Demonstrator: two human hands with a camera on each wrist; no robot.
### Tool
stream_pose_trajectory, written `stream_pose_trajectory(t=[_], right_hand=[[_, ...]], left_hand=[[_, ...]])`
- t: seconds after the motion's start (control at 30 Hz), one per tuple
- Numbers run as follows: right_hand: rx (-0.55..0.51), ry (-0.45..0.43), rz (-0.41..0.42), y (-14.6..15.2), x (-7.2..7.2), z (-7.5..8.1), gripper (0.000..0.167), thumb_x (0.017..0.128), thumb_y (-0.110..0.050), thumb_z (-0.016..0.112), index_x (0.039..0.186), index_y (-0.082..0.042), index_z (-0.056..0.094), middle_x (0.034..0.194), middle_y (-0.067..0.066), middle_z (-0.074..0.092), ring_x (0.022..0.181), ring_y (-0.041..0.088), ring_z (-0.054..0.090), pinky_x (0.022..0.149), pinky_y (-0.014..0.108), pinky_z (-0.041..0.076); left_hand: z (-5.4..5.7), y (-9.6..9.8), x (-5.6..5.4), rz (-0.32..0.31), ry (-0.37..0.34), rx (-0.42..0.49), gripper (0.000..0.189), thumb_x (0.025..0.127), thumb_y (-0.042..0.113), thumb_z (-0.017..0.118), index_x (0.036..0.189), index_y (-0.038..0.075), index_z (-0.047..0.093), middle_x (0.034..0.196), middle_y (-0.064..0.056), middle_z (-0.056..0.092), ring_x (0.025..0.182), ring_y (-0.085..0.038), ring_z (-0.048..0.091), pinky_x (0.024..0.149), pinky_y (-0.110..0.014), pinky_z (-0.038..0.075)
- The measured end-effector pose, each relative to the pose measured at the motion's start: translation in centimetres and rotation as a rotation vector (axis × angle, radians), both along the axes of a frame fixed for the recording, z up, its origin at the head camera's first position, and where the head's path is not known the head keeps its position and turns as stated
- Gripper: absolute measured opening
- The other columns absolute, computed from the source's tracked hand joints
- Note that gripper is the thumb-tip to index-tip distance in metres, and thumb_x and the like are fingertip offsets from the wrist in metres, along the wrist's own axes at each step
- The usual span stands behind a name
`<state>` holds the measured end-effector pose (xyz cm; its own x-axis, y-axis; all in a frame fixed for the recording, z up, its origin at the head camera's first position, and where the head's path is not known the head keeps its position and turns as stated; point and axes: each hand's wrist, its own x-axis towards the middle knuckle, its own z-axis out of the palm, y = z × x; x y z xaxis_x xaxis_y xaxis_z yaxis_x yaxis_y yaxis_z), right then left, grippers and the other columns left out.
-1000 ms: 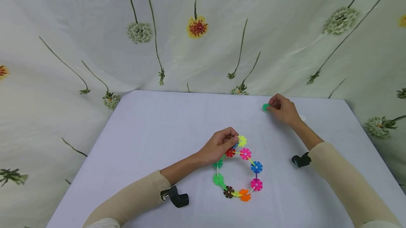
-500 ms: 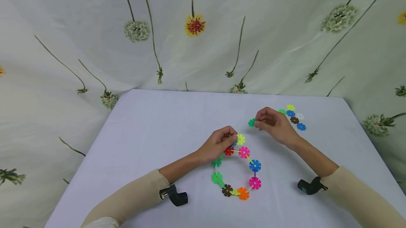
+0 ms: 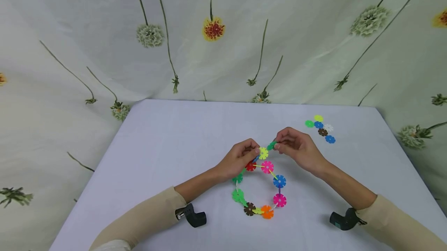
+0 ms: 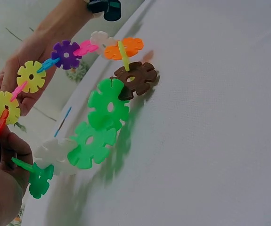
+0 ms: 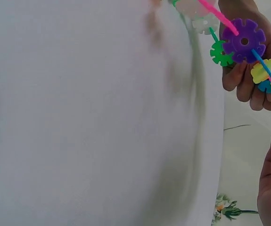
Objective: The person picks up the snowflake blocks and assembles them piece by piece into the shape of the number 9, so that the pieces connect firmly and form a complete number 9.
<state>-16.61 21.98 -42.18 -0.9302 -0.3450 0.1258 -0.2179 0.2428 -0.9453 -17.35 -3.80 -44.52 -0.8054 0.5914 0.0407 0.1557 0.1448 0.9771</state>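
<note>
A ring of linked, notched plastic discs in many colours, like flower snowflake discs, includes a blue disc (image 3: 279, 181) and a brown disc (image 4: 137, 79). My left hand (image 3: 234, 161) pinches the ring at its top, beside a yellow disc (image 3: 263, 153) that sticks outward. Between thumb and fingertips, my right hand (image 3: 300, 152) holds a loose-looking green disc (image 3: 271, 145) at the yellow disc's upper right edge. Whether the two discs touch or interlock I cannot tell. The left wrist view shows the ring hanging tilted from the left hand; in the right wrist view its purple disc (image 5: 243, 40) is nearest.
At the back right of the white table (image 3: 195, 127) lies a small group of single discs: yellow, green, white, brown and blue, including a blue one (image 3: 330, 139). A flowered cloth (image 3: 237, 57) hangs behind the table. Black wrist cameras (image 3: 196, 217) stick out from both sleeves.
My right hand has come from the back of the table toward the left hand, bringing the green disc to the yellow one. The loose discs are uncovered. The left hand stays put.
</note>
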Motion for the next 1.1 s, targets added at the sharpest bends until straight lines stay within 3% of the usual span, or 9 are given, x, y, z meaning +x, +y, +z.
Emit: stream_pose_trajectory(t=[0.13, 0.53, 0.77, 0.97, 1.1], right_hand=[[0.008, 0.015, 0.004, 0.0, 0.1, -0.2, 0.017, 0.102, -0.004, 0.071, 0.118, -0.004, 0.065, 0.106, 0.000, 0.072, 0.097, 0.030, 0.074, 0.087, 0.023, 0.063], [0.019, 0.103, 0.041, -0.2, 0.5, -0.3, 0.018, 0.101, -0.001, 0.071, 0.118, -0.005, 0.068, 0.108, 0.010, 0.074, 0.099, 0.021, 0.077, 0.088, 0.022, 0.063], [0.099, 0.253, 0.025, -0.5, 0.8, -0.2, 0.019, 0.097, 0.001, 0.075, 0.112, -0.010, 0.072, 0.103, 0.006, 0.077, 0.095, 0.015, 0.076, 0.094, 0.018, 0.061], [0.213, 0.417, 0.011, -0.7, 1.1, -0.5, 0.028, 0.091, 0.005, 0.080, 0.110, -0.014, 0.075, 0.100, 0.000, 0.080, 0.095, 0.009, 0.077, 0.091, 0.019, 0.062], [0.250, 0.439, 0.019, -0.8, 1.2, -0.5, 0.032, 0.090, 0.007, 0.080, 0.113, -0.014, 0.072, 0.101, 0.000, 0.079, 0.095, 0.008, 0.077, 0.093, 0.021, 0.062]], left_hand=[[0.1, 0.0, 0.1, -0.003, -0.003, 0.005, 0.024, 0.114, 0.020, 0.052, 0.123, -0.001, 0.061, 0.101, -0.024, 0.059, 0.079, -0.012, 0.053, 0.074, -0.017, 0.047], [0.0, 0.4, 0.3, -0.018, -0.010, 0.017, 0.021, 0.113, 0.019, 0.054, 0.122, 0.002, 0.062, 0.100, -0.024, 0.059, 0.076, -0.011, 0.054, 0.073, -0.018, 0.047], [0.3, 0.3, 0.3, -0.026, 0.002, 0.016, 0.018, 0.113, 0.018, 0.055, 0.118, 0.002, 0.062, 0.088, -0.006, 0.053, 0.069, -0.011, 0.048, 0.066, -0.019, 0.042], [0.1, 0.2, 0.2, -0.036, 0.037, 0.009, 0.017, 0.112, 0.017, 0.056, 0.115, 0.002, 0.063, 0.087, -0.007, 0.053, 0.068, -0.010, 0.047, 0.065, -0.019, 0.042], [-0.2, 0.2, 0.1, -0.033, 0.062, 0.005, 0.015, 0.111, 0.015, 0.058, 0.114, 0.002, 0.065, 0.086, -0.008, 0.056, 0.068, -0.008, 0.049, 0.066, -0.019, 0.045]])
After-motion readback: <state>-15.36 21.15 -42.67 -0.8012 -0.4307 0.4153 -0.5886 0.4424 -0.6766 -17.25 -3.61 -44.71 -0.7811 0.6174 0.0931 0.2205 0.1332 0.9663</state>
